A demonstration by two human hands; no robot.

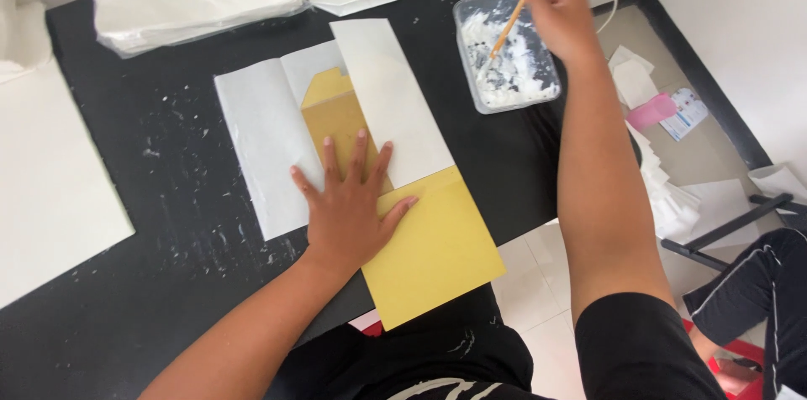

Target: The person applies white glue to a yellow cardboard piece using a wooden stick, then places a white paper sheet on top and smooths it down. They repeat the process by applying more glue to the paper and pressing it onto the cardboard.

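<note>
Head view showed the left hand (349, 202) pressed flat, fingers spread, on a yellow envelope (429, 253) on the black worktop (168, 282); the right hand (559, 18), its grip closed on a thin stick (519, 7), dipped it into a paste tub (508, 51).

Both forearms bare; the right arm (601, 223) wears a short black sleeve (643, 350) (plain, unmarked); black trousers (437, 350) with white print below.

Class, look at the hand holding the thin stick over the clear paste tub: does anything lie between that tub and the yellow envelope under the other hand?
Nothing visible does. Between the clear plastic paste tub and the yellow paper envelope lies only bare black tabletop; a white paper sheet covers the envelope's upper part.
</note>
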